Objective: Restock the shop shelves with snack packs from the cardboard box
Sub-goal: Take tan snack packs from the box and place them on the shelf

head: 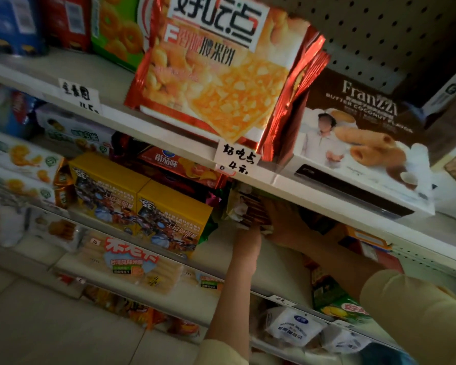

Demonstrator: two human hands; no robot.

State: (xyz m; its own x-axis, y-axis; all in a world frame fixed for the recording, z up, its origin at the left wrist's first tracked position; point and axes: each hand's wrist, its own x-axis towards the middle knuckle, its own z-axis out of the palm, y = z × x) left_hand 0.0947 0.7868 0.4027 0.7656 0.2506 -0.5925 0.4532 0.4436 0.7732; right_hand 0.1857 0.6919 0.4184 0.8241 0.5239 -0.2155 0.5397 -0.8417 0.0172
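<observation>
Hands: both reach up into the second shelf, under the white edge of the top shelf (313,192).
Left hand (248,237): comes up from below on a bare forearm; its fingers meet the lower near corner of a snack pack (241,206); the grip looks wrapped on that corner, though the dim light hides the fingertips.
Right hand (284,222): lies against the right side of the same pack, fingers curled on its edge, holding it; a cream sleeve (406,312) covers the arm.
Snack pack: pale wrapper with a brown print, tilted, just right of the yellow boxes (142,206) and directly below the handwritten price tag (237,159).
Top shelf: red-and-orange biscuit bags (216,75) stand upright at centre; a brown and white Franzzi box (366,143) lies to their right; green (116,27), red and blue packs stand at the far left.
Lower shelf: clear packs of rice crackers (132,264) lie at the left; white pouches (295,325) and a green pack (337,304) sit at the right.
Back wall: white pegboard (379,30) at the upper right.
Cardboard box: out of view.
</observation>
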